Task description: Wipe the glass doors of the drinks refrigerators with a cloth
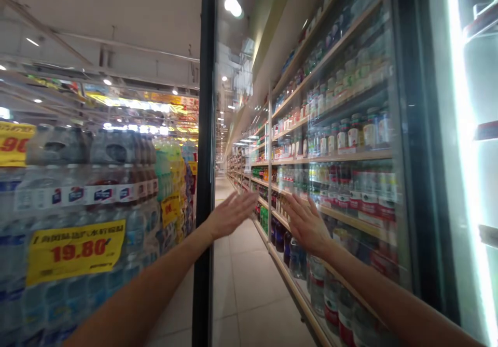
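Observation:
A tall glass door (241, 113) with a black frame stands in front of me. My left hand (233, 214) reaches past the frame's left upright (204, 144) with its fingers stretched out and slightly blurred. To its right, my right hand (307, 225) is flat with fingers spread. Both hands are empty and up against or close to the pane; I cannot tell whether the palms touch the glass. Rows of bottles (356, 132) on wooden-edged shelves (350, 157) show in the pane, seen through it or mirrored in it.
Shrink-wrapped packs of bottled drinks (73, 194) are stacked on the left, with a yellow price sign (75, 251) reading 19.80. A tiled floor (249, 279) shows in the lower part of the pane. At the far right, a bright light strip (462, 129) runs beside cooler shelves (486, 129).

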Demonstrator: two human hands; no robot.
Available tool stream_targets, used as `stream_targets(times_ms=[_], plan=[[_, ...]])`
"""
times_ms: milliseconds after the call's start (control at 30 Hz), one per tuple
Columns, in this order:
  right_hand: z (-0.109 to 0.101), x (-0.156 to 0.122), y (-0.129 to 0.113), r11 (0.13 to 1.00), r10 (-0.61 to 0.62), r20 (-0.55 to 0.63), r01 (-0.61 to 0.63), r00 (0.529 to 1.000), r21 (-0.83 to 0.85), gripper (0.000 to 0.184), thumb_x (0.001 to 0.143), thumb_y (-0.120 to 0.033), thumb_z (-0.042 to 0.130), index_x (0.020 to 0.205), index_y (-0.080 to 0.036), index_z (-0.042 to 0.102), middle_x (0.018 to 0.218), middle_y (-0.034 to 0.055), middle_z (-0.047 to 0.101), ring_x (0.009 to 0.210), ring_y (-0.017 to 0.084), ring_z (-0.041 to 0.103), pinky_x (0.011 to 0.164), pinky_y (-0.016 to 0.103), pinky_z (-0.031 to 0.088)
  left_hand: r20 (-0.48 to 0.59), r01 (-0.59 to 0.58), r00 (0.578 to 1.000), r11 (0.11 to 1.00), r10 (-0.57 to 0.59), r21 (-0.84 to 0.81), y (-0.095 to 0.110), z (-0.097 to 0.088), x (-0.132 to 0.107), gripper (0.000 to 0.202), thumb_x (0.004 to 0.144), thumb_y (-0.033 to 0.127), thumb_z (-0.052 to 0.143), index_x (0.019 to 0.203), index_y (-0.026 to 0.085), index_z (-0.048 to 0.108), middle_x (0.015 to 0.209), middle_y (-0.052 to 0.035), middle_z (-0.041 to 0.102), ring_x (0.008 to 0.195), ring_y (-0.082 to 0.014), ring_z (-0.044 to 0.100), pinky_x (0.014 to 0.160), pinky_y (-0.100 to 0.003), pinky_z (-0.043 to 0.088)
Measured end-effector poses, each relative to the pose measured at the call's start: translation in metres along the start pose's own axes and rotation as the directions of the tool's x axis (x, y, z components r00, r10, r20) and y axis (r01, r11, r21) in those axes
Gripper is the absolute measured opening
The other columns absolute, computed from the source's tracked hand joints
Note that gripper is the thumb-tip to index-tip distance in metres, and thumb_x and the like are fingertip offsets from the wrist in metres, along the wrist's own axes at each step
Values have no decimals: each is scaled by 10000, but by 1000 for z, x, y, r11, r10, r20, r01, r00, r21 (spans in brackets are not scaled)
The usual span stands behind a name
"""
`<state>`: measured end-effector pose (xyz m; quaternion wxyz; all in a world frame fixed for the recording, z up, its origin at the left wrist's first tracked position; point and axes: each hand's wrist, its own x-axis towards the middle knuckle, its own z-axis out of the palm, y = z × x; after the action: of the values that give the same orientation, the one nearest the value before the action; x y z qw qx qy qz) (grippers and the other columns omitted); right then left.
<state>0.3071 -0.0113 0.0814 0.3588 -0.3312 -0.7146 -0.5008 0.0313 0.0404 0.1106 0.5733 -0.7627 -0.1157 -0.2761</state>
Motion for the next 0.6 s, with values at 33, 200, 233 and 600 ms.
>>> stream_targets(times_ms=[33,200,233,600], plan=[[0,-2,1,1000,5,-3,-5,1000,-5,460,845,-193,419,1304,-162,429,1408,111,378,1358,227,212,1095,498,176,-28,98,995,995,-97,30,-1,1,0,401,881,177,395,1281,168,422,1392,-75,404,1368,-182,173,1122,-416,148],[3,-16,8,999,-10,33,11,999,-45,443,859,-194,399,1299,-159,427,1395,116,397,1347,235,242,1080,501,203,9,-257,966,963,259,-83,10,2,-5,390,877,213,395,1260,173,453,1426,-24,352,1368,-172,176,1136,-374,110],[2,-18,10,999,-8,36,9,999,-52,442,860,-193,395,1300,-162,426,1392,113,402,1344,233,251,1079,497,208,6,-286,958,954,288,-90,9,2,-2,387,878,214,388,1257,180,455,1428,-16,349,1368,-161,179,1138,-370,106],[-8,-29,29,995,38,12,-37,999,-88,531,836,-173,410,1362,-162,336,1428,116,339,1358,235,210,1090,509,179,-32,-349,937,934,347,-76,14,11,35,387,897,216,337,1266,173,446,1435,-26,337,1362,-168,199,1121,-358,179]])
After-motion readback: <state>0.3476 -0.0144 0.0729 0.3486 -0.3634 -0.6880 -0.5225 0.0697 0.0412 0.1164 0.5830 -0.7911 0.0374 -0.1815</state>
